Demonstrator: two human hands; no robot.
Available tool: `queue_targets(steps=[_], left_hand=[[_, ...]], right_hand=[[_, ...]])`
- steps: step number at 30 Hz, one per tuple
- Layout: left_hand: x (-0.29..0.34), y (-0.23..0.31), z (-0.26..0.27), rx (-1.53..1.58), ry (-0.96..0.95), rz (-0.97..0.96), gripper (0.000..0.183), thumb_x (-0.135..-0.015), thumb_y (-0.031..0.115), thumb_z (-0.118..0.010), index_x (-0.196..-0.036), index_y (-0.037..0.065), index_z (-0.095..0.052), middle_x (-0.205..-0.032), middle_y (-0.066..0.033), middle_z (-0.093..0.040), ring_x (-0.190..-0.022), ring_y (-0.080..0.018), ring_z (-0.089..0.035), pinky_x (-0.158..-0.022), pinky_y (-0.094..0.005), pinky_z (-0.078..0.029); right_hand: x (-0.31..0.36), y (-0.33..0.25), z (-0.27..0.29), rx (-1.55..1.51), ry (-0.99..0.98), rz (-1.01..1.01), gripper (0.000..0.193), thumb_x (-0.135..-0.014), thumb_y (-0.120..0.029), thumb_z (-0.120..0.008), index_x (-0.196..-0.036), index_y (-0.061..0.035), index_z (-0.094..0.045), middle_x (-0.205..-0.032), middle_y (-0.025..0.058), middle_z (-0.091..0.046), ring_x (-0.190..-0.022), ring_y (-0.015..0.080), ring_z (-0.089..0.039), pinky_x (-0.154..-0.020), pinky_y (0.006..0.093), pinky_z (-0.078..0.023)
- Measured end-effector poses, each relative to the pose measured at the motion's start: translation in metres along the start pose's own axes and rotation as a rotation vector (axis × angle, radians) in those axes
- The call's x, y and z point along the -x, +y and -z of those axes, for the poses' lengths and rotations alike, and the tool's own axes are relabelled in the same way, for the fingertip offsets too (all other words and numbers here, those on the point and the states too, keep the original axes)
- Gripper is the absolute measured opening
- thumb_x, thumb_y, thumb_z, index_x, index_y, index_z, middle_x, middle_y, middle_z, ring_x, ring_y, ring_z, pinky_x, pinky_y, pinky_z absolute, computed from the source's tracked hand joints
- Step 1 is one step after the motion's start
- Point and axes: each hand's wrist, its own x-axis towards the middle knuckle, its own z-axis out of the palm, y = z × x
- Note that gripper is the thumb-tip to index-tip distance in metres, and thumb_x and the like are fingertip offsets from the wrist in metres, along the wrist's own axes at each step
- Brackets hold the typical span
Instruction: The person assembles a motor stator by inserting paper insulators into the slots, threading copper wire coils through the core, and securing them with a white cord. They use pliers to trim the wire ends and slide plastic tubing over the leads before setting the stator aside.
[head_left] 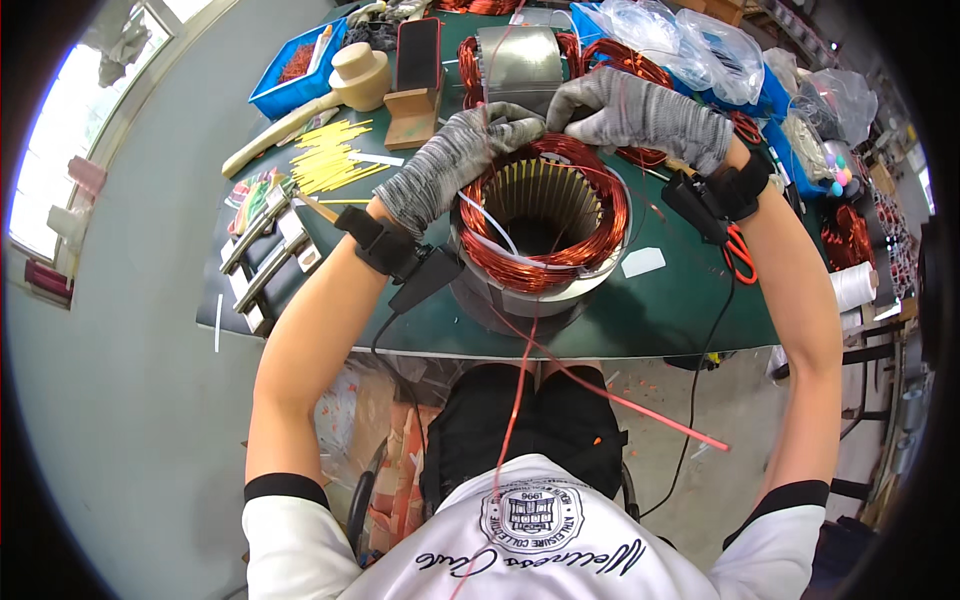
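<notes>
A motor stator stands upright at the table's near edge, with a thick ring of copper winding round its top and slotted metal inside. At the winding's far side, my left hand and my right hand come close together, both in grey knitted gloves. The fingers of each are bent and pressed together; what they pinch, if anything, is hidden. White tape or sleeving crosses the winding's left side. From the near side, thin red leads hang toward my lap.
Behind stands another wound stator. To the left lie yellow strips, a mallet, a phone on a wooden stand and a metal fixture. Red-handled scissors and blue bins are at right.
</notes>
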Motion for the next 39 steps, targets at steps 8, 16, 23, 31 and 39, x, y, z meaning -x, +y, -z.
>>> queue_targets(steps=[8,16,23,31,39], left_hand=[[0.004,0.001,-0.002,-0.102,0.053,-0.059,0.037,-0.085,0.033,-0.057,-0.108,0.003,-0.056,-0.095,-0.0035,-0.059,-0.088,-0.0101,-0.055,-0.080,-0.0243,-0.044],[0.001,-0.002,0.000,-0.124,0.065,-0.042,0.037,-0.085,0.032,-0.058,-0.108,0.003,-0.057,-0.095,-0.0030,-0.059,-0.088,-0.0093,-0.056,-0.078,-0.0232,-0.045],[-0.002,-0.009,0.001,-0.244,0.113,-0.101,0.035,-0.084,0.033,-0.060,-0.103,0.004,-0.059,-0.091,-0.0025,-0.060,-0.087,-0.0081,-0.057,-0.077,-0.0221,-0.047],[0.000,-0.013,0.003,-0.134,0.069,-0.138,0.032,-0.083,0.032,-0.062,-0.100,0.005,-0.061,-0.089,-0.0015,-0.061,-0.082,-0.0080,-0.058,-0.073,-0.0225,-0.048],[-0.001,-0.021,0.006,0.193,0.053,-0.128,0.033,-0.078,0.022,-0.067,-0.101,0.000,-0.058,-0.087,-0.0040,-0.061,-0.080,-0.0105,-0.059,-0.073,-0.0232,-0.050]], right_hand=[[0.021,-0.012,-0.006,-0.177,0.015,0.056,0.029,-0.085,-0.019,-0.055,-0.105,0.0018,-0.058,-0.086,0.0026,-0.059,-0.075,0.0072,-0.052,-0.069,0.0224,-0.044],[0.022,-0.001,-0.018,-0.833,0.098,-0.311,0.021,-0.084,-0.013,-0.058,-0.103,-0.0032,-0.058,-0.077,-0.0058,-0.054,-0.057,-0.0048,-0.042,-0.046,0.0089,-0.032],[0.014,0.002,-0.015,-0.099,0.129,-0.035,0.020,-0.084,-0.011,-0.056,-0.100,-0.0002,-0.061,-0.085,0.0016,-0.062,-0.079,0.0075,-0.056,-0.072,0.0231,-0.046],[0.009,0.009,-0.013,-0.225,0.057,0.001,0.019,-0.083,-0.010,-0.056,-0.100,-0.0003,-0.059,-0.084,-0.0006,-0.060,-0.078,0.0063,-0.054,-0.071,0.0214,-0.046],[-0.011,0.011,-0.012,-0.022,0.067,0.229,0.014,-0.080,-0.005,-0.059,-0.093,-0.0008,-0.058,-0.080,0.0016,-0.060,-0.076,0.0073,-0.054,-0.067,0.0233,-0.047]])
